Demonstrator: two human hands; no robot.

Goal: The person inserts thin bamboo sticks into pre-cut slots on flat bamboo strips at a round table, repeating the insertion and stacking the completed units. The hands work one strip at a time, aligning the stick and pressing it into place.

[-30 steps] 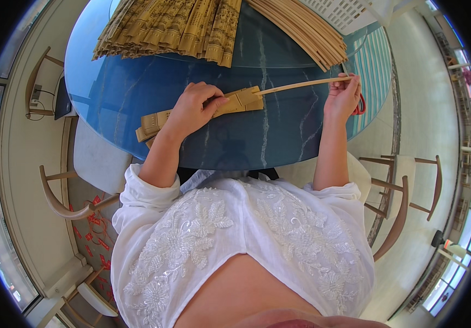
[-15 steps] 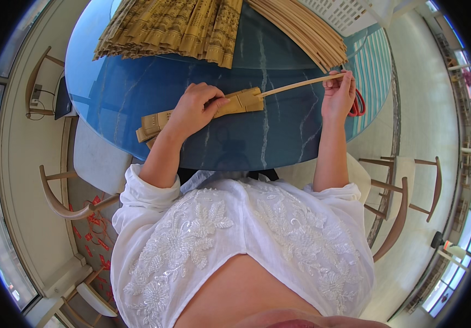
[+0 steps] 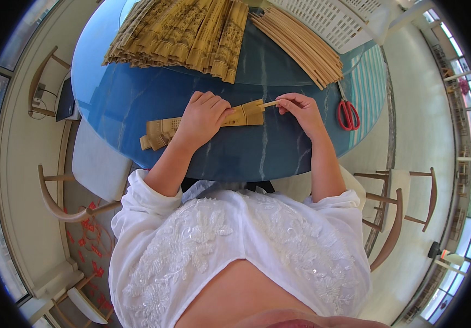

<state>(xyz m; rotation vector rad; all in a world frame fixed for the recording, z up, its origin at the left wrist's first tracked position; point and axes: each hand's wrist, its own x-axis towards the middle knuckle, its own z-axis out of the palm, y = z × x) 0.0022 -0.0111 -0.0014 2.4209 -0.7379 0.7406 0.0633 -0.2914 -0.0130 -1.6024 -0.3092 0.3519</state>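
A tan, dark-printed folded paper strip (image 3: 249, 113) lies slantwise across the near part of the blue table. My left hand (image 3: 204, 117) is closed over its middle and hides part of it. Out of the strip's right end sticks a thin pale wooden stick (image 3: 271, 103), most of its length hidden in the paper. My right hand (image 3: 301, 112) pinches the stick's outer end between thumb and fingers, close to the paper's opening.
Beyond my hands lies a wide pile of similar printed strips (image 3: 181, 41). A bundle of wooden sticks (image 3: 301, 46) rests to its right, by a white perforated basket (image 3: 340, 27). Red-handled scissors (image 3: 348, 115) lie near the table's right edge. Chairs (image 3: 394, 229) stand around.
My right hand has moved left with the stick, which has slid far deeper into the paper strip. My left hand still holds the strip. The scissors now show fully.
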